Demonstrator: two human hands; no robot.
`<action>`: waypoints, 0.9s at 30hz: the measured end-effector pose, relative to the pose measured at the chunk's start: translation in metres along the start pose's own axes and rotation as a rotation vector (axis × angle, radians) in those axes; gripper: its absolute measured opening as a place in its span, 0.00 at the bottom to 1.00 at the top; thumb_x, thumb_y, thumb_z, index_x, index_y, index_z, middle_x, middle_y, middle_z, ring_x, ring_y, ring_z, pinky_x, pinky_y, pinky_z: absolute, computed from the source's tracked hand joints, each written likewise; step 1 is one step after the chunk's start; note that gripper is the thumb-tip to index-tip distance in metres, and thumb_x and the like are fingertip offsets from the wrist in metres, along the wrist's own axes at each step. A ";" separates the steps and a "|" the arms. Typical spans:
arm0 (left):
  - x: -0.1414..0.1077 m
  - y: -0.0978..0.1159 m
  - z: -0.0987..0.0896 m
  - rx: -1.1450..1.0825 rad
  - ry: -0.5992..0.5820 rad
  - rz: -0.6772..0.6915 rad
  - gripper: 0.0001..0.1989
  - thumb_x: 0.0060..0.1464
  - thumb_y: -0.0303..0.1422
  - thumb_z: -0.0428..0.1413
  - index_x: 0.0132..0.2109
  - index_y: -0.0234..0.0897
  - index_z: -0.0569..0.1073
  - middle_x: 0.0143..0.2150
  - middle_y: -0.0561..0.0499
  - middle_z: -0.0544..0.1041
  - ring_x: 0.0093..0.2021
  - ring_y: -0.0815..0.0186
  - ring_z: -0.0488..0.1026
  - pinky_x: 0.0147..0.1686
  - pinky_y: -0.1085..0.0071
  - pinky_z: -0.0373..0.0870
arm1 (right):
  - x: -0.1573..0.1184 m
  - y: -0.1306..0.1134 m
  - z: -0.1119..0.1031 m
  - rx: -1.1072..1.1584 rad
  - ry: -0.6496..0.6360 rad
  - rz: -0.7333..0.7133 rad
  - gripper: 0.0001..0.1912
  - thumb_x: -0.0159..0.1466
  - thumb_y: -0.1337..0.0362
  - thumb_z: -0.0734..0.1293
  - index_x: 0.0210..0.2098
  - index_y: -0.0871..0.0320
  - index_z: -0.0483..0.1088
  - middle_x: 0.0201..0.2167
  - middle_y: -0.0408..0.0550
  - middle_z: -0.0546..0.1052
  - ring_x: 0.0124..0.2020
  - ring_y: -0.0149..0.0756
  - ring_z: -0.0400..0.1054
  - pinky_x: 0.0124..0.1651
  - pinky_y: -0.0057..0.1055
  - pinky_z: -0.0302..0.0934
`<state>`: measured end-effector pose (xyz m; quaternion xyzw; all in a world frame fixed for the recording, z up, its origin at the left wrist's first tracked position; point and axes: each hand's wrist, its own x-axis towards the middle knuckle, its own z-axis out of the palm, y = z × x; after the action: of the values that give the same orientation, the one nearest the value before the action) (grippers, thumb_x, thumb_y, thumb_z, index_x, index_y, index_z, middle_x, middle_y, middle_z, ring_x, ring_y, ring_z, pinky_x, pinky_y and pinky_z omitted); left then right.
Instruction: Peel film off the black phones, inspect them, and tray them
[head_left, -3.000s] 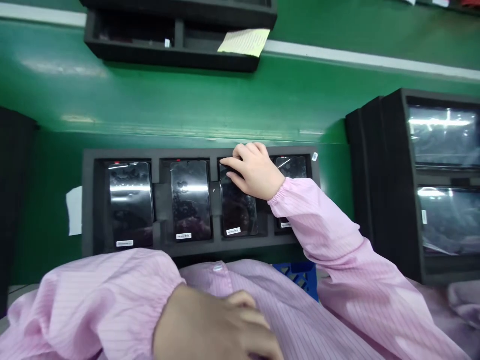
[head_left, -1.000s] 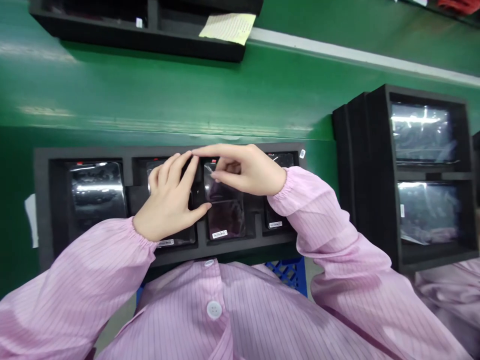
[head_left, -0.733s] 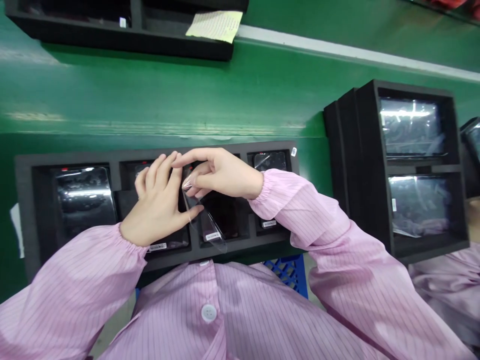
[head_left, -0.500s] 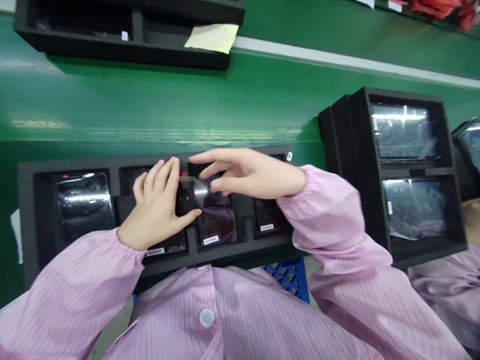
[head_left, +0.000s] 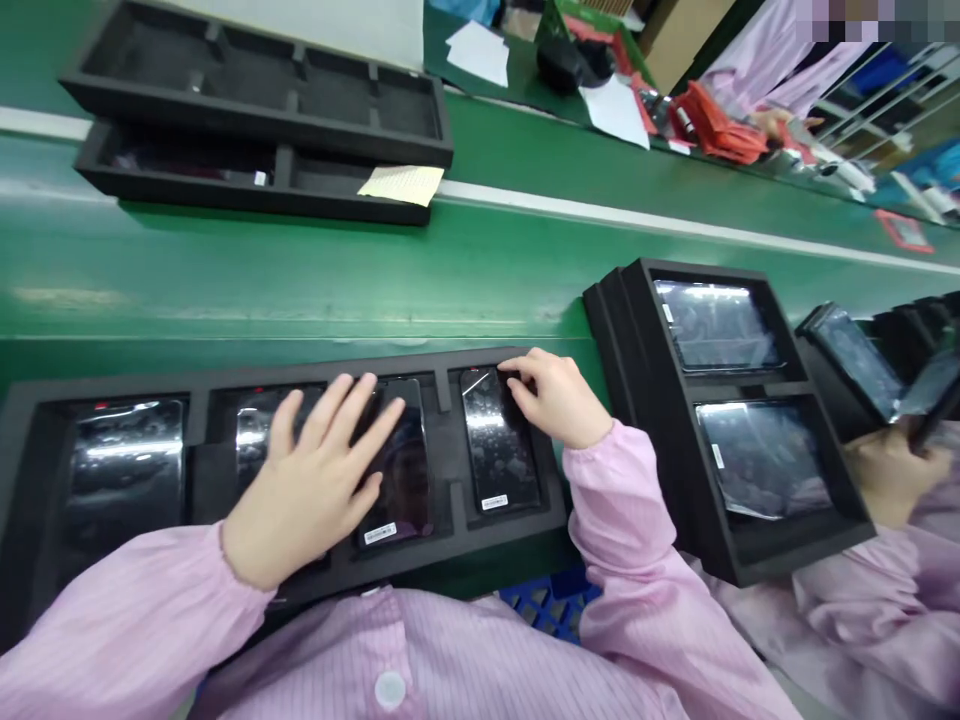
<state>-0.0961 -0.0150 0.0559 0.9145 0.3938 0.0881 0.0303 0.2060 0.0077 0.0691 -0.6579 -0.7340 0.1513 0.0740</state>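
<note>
A long black foam tray [head_left: 442, 550] lies before me with several dark phone screens in its compartments. My left hand [head_left: 311, 480] is spread with fingers apart over the second screen [head_left: 259, 425] and the left edge of the third screen [head_left: 409, 460]. That third screen has a white barcode label at its lower end. My right hand [head_left: 559, 395] is at the top right corner of the rightmost screen [head_left: 499, 440], thumb and bent index finger close together. What lies between those fingertips is too small to make out. The leftmost screen [head_left: 127, 460] carries a red tab.
Stacked black trays [head_left: 255, 110] with a yellow paper [head_left: 401, 185] stand at the back left. A black tray stack [head_left: 675, 440] holding two larger screens is on the right. Beyond it, a co-worker's hand [head_left: 896, 470] holds a dark panel. Red items [head_left: 720, 125] lie at the back.
My right hand has moved right, from the third screen to the rightmost one. My left hand has spread its fingers. The clear film between my hands no longer shows. The view has tilted up.
</note>
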 end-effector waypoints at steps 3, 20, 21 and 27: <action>0.020 0.024 -0.002 -0.019 0.000 0.126 0.24 0.61 0.31 0.54 0.64 0.39 0.70 0.71 0.34 0.62 0.69 0.43 0.61 0.64 0.38 0.58 | -0.004 -0.008 0.006 -0.108 0.041 -0.001 0.18 0.64 0.74 0.59 0.49 0.61 0.75 0.40 0.54 0.77 0.42 0.44 0.69 0.45 0.39 0.54; 0.031 0.045 0.024 -0.141 -0.076 0.295 0.26 0.52 0.25 0.62 0.57 0.51 0.75 0.60 0.42 0.75 0.59 0.52 0.72 0.56 0.54 0.69 | 0.012 0.000 0.022 0.006 0.069 -0.257 0.12 0.67 0.61 0.69 0.48 0.55 0.78 0.37 0.49 0.73 0.40 0.39 0.68 0.48 0.38 0.50; 0.030 0.046 0.024 -0.146 -0.088 0.302 0.26 0.53 0.24 0.61 0.57 0.51 0.75 0.57 0.44 0.77 0.56 0.53 0.74 0.53 0.56 0.69 | 0.013 0.002 0.022 0.020 0.067 -0.272 0.12 0.67 0.62 0.69 0.49 0.54 0.78 0.37 0.48 0.72 0.40 0.39 0.68 0.47 0.38 0.50; 0.027 0.050 0.026 -0.210 -0.104 0.347 0.21 0.57 0.25 0.58 0.55 0.52 0.76 0.44 0.52 0.78 0.44 0.60 0.74 0.44 0.64 0.64 | 0.013 0.014 0.008 0.180 -0.015 -0.321 0.07 0.65 0.68 0.68 0.34 0.54 0.79 0.33 0.45 0.70 0.37 0.36 0.66 0.49 0.40 0.51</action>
<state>-0.0375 -0.0297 0.0400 0.9637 0.2172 0.0849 0.1300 0.2148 0.0203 0.0563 -0.5220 -0.8136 0.2073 0.1504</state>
